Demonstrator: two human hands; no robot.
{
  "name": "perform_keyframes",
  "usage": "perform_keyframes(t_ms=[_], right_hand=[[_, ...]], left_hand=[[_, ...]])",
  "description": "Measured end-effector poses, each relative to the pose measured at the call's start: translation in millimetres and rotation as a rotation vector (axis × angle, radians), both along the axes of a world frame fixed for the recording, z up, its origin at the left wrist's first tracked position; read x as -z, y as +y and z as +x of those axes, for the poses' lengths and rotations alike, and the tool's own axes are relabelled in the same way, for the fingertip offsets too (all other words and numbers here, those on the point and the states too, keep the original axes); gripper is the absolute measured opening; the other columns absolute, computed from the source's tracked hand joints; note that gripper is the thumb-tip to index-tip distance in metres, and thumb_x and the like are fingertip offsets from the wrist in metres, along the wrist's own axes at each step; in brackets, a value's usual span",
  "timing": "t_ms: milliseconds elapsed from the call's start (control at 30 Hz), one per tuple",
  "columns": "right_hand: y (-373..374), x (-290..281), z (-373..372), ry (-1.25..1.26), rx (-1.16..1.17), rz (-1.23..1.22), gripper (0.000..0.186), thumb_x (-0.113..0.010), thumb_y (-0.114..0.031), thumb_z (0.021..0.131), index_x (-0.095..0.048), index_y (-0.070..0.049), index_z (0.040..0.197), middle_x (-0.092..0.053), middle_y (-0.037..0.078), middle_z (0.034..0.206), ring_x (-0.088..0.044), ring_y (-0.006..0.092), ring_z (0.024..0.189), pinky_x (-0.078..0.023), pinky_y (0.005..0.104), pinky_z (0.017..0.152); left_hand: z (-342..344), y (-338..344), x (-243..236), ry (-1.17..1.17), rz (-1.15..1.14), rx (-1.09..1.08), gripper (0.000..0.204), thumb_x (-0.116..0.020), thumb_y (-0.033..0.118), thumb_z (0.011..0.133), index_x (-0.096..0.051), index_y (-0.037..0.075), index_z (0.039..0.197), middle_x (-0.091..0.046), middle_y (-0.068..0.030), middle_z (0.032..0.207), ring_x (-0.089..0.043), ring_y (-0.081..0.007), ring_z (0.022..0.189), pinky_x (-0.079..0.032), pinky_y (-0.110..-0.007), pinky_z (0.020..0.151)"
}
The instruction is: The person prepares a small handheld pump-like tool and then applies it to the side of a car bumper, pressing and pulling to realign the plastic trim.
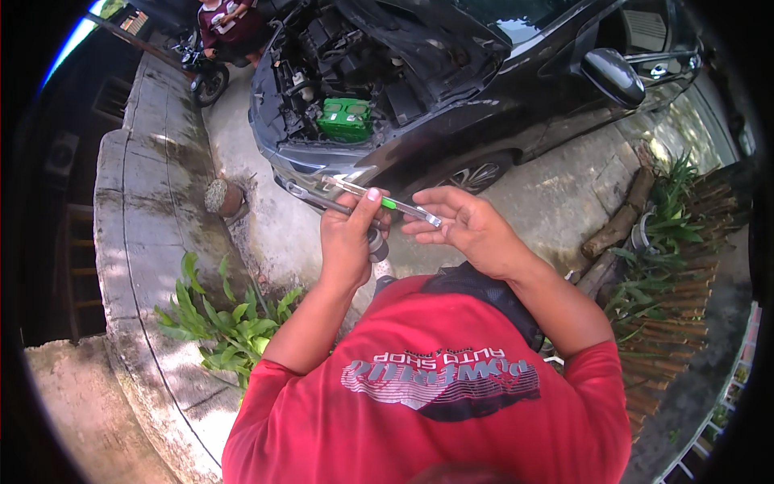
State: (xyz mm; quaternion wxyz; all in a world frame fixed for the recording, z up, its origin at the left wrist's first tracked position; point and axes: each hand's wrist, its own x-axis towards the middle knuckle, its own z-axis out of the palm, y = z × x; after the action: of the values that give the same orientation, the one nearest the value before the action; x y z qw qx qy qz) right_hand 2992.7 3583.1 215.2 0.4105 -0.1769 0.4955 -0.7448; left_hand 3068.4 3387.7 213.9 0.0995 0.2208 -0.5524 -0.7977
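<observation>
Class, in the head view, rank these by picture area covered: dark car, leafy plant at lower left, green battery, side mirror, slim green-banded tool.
1. Dark car
2. Leafy plant
3. Green battery and side mirror: too alike to rank
4. Slim green-banded tool, long but thin

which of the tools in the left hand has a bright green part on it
The slim, straight tool under the left hand's thumb, its end by the right hand. The thicker dark tool shows no green.
</observation>
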Motion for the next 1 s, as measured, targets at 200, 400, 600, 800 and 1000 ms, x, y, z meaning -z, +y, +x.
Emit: perform_keyframes(t_ms=[200,400,600,800,1000], right_hand=[[3,-4,2,0.057,-0.006,0.019,0.049,-0.039,0.012,0.092,-0.043,0.005,0.141,-0.054,0.019,0.137,-0.063,0.0312,0.124,-0.053,0.0378,0.101],[4,-9,10,0.212,0.038,0.030,0.051,-0.040,0.011,0.094,-0.040,0.004,0.145,-0.054,0.019,0.139,-0.062,0.0307,0.126,-0.053,0.0354,0.100],[9,-32,22,0.728,0.032,0.216,0.055,-0.043,0.011,0.093,-0.037,0.002,0.146,-0.060,0.024,0.134,-0.065,0.0328,0.120,-0.059,0.0363,0.093],[10,-39,27,0.868,0.012,0.236,0.056,-0.047,0.013,0.091,-0.039,0.001,0.145,-0.063,0.024,0.129,-0.066,0.0345,0.118,-0.060,0.0385,0.092],[10,-36,26,0.788,-0.025,0.198,0.051,-0.048,0.014,0.090,-0.047,0.002,0.140,-0.064,0.023,0.126,-0.068,0.0322,0.115,-0.060,0.0370,0.090]], left_hand=[[-1,4,0,-0.021,0.029,0.018,0.025,-0.066,0.023,0.099,-0.065,-0.002,0.099,-0.063,-0.0060,0.075,-0.058,-0.0131,0.060,-0.048,-0.026,0.056],[1,4,8,0.004,0.118,0.020,0.025,-0.067,0.023,0.098,-0.066,-0.002,0.099,-0.061,-0.0051,0.073,-0.058,-0.0129,0.061,-0.046,-0.027,0.055],[15,-4,13,0.159,0.253,0.122,0.026,-0.068,0.025,0.098,-0.065,0.000,0.103,-0.064,-0.0078,0.078,-0.061,-0.0154,0.066,-0.049,-0.030,0.057],[22,-12,20,0.203,0.266,0.138,0.023,-0.068,0.025,0.098,-0.065,0.003,0.102,-0.065,-0.0089,0.084,-0.062,-0.0165,0.068,-0.051,-0.031,0.058],[26,-11,13,0.166,0.268,0.159,0.026,-0.069,0.028,0.098,-0.064,0.002,0.102,-0.063,-0.0086,0.080,-0.061,-0.0160,0.068,-0.050,-0.031,0.058]])
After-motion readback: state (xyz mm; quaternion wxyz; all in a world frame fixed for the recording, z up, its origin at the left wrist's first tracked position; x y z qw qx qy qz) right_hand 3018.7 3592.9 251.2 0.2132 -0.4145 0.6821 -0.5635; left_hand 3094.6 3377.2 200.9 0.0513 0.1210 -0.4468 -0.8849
